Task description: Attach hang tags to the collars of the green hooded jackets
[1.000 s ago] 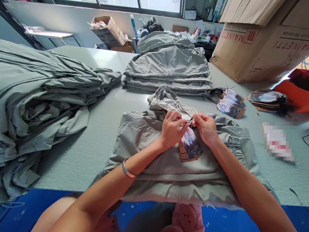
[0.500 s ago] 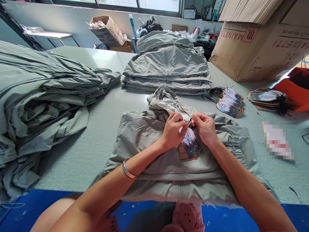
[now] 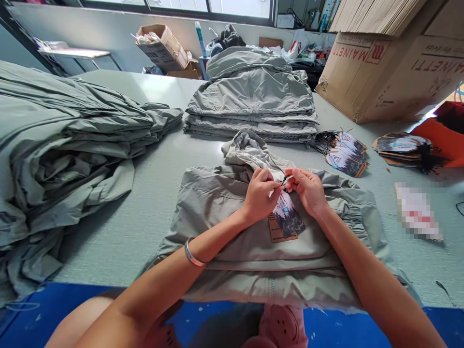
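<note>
While cord [image 3: 284, 181] in fingers [image 3: 264, 175], carton [image 3: 165, 52] laden

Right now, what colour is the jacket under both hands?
The jacket is pale greyish green, and it shows best in the head view.

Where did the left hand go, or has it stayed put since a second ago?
No, I see no clear move: the left hand is at about the same spot, nearer the person than the folded clothes stack.
</note>
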Available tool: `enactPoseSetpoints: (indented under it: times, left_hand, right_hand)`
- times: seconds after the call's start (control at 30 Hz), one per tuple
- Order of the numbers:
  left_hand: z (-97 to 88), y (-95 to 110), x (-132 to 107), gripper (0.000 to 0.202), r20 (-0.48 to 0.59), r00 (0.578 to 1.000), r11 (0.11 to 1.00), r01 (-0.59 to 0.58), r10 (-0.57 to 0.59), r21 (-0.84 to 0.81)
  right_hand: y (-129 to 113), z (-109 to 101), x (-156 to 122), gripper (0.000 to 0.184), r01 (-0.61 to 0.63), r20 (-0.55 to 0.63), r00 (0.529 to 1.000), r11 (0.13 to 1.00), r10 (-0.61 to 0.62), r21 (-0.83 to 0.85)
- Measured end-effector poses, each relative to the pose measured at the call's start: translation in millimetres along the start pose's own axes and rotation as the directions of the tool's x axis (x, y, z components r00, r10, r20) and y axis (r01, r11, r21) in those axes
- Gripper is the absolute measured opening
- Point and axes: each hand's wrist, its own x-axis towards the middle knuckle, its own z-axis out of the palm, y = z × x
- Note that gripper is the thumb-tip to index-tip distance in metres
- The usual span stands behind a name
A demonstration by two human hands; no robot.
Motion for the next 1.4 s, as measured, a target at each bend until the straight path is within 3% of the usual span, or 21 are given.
enactPoseSetpoints:
  times: [0.17, 0.3, 0.9, 1.1, 1.3, 1.4]
  left_hand:
    - [1.1, 0, -1, 0.019, -0.002, 1.000, 1.000, -0.005, 0.005, 0.015]
    - [1.6, 1, -1, 0.020, 0.015, 1.000, 0.999, -0.016, 0.015, 0.048]
    - [-1.7, -2, 0, 0.024, 0.079, 0.996, 0.994, -0.057, 0.049, 0.096]
    - [-2.5, -1, 0, 0.021, 0.087, 0.994, 0.997, -0.064, 0.061, 0.032]
    - [-5.9, -1, 2, 0.011, -0.001, 0.991, 0.986, 0.129, -0.130, -0.109]
    - [-4.1, -3, 3, 0.006, 0.017, 0.990, 0.980, 0.139, -0.138, -0.144]
  right_hand:
    - [-1, 2, -3, 0.032, -0.032, 0.077, 0.996, 0.989, 0.044, -0.146]
    - [1, 3, -3, 0.036, -0.017, 0.043, 0.999, 0.974, 0.027, -0.225]
    - [-1, -5, 2, 0.022, 0.071, -0.014, 0.997, 0.951, -0.079, -0.302]
    - [-1, -8, 4, 0.029, -0.021, -0.016, 1.000, 0.978, 0.018, -0.207]
    - [1, -9, 2, 0.027, -0.025, 0.098, 0.995, 0.993, 0.036, -0.115]
    - [2, -8, 0, 0.028, -0.036, 0.122, 0.991, 0.992, 0.051, -0.119]
